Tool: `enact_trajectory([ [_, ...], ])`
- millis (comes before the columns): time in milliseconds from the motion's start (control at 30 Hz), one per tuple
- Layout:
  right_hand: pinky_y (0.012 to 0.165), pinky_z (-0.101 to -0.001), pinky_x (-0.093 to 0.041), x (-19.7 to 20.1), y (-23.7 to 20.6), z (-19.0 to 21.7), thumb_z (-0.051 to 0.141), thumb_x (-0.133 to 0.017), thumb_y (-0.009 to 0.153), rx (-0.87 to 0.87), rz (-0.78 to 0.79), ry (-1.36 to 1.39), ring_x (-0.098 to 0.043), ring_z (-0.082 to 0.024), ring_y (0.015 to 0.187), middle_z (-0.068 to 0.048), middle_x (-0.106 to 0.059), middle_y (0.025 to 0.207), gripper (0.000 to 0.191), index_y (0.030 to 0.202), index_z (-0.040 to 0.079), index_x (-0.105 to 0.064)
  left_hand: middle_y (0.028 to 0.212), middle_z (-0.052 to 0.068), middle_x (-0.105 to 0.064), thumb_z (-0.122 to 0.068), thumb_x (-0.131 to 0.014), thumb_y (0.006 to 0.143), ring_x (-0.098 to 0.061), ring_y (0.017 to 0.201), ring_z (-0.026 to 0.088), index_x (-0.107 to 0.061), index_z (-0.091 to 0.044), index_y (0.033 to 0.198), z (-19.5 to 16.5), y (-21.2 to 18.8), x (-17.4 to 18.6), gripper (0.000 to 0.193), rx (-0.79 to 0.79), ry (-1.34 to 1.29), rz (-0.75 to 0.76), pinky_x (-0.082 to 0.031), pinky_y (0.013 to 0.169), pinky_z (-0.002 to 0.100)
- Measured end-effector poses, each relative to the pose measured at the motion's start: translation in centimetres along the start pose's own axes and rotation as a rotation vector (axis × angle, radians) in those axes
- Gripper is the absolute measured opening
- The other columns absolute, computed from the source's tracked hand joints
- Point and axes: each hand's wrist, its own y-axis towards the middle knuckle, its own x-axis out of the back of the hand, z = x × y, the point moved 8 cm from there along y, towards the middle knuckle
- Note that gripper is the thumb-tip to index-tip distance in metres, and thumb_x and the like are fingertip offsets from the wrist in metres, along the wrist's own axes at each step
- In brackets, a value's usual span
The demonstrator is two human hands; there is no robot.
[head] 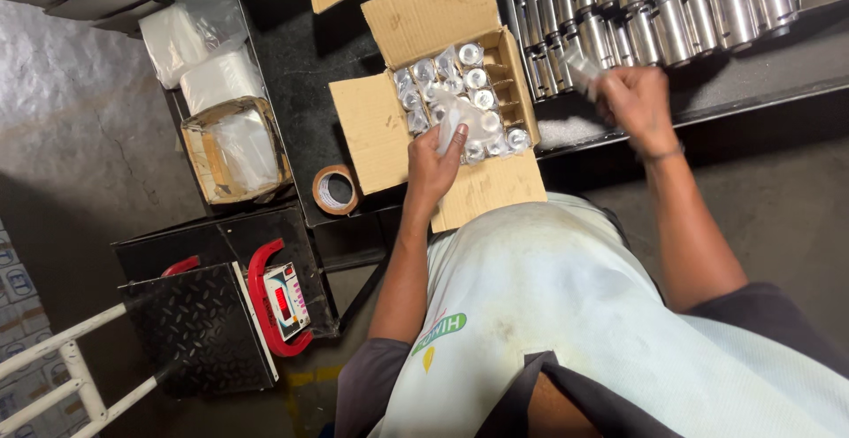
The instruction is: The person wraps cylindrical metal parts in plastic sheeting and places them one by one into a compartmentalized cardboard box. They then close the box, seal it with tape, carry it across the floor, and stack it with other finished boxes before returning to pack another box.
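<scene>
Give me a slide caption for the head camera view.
Left hand lowers a bagged part into a divided carton; right hand takes another from the metal cylinders.

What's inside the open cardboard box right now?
The cardboard box holds bagged metal cylinders in divider cells. The left hand and a plastic bag cover some cells; lower layers are hidden.

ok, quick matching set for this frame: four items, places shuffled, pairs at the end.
1. left hand
2. right hand
3. tape roll
4. weighing scale

a. floor, lower left
b. over the open carton, holding a plastic-wrapped piece
c. bench edge, left of the carton
d. by the metal cylinders, blurred

Pairs: 1-b, 2-d, 3-c, 4-a
</scene>
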Motion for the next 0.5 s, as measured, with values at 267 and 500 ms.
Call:
enact_trajectory([
  [267,0.046,-0.0220,-0.037,-11.6,-5.1,3.7,0.036,-0.048,0.108,-0.116,0.373,0.615,-0.043,-0.006,0.051,0.002,-0.052,0.064,0.042,0.096,-0.001,-0.064,0.087,0.008,-0.075,-0.002,-0.062,0.083,-0.069,0.072,0.016,-0.075,-0.003,0.109,-2.7,-2.4,-3.0,0.028,-0.261,0.052,0.215,-0.056,0.063,0.035],
  [500,0.090,-0.0397,-0.055,-11.3,-7.3,11.7,0.006,-0.066,0.092,0.755,0.318,-0.230,-0.068,-0.031,0.104,-0.017,-0.068,0.112,0.029,0.119,-0.002,-0.062,0.081,0.006,-0.072,-0.008,-0.061,0.096,-0.065,0.065,0.013,-0.072,-0.003,0.100,-0.3,-2.8,-5.2,0.013,-0.146,-0.151,0.425,-0.052,0.056,0.029],
])
